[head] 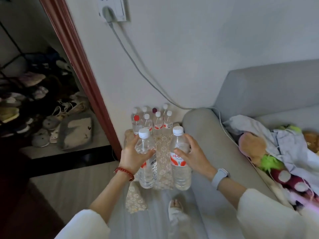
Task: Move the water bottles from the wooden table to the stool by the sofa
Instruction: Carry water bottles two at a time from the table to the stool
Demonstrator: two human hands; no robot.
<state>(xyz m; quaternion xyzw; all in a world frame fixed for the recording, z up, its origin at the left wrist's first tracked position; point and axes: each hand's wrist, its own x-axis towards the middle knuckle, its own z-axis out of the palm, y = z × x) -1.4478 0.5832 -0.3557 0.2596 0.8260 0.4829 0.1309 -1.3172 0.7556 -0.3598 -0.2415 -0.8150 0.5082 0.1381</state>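
Note:
I hold two clear water bottles with white caps and red-and-white labels, one in each hand. My left hand grips the left bottle around its shoulder. My right hand wraps the right bottle at its label. Both bottles are upright over the front of the stool, which is covered by a floral lace cloth. Whether their bases touch the cloth I cannot tell. Several more water bottles stand upright at the back of the stool, against the wall.
The grey sofa's armrest lies right beside the stool, with a blanket and plush toys on the seat. A grey cable runs down from a wall socket. A red-brown door frame and a shoe pile lie left.

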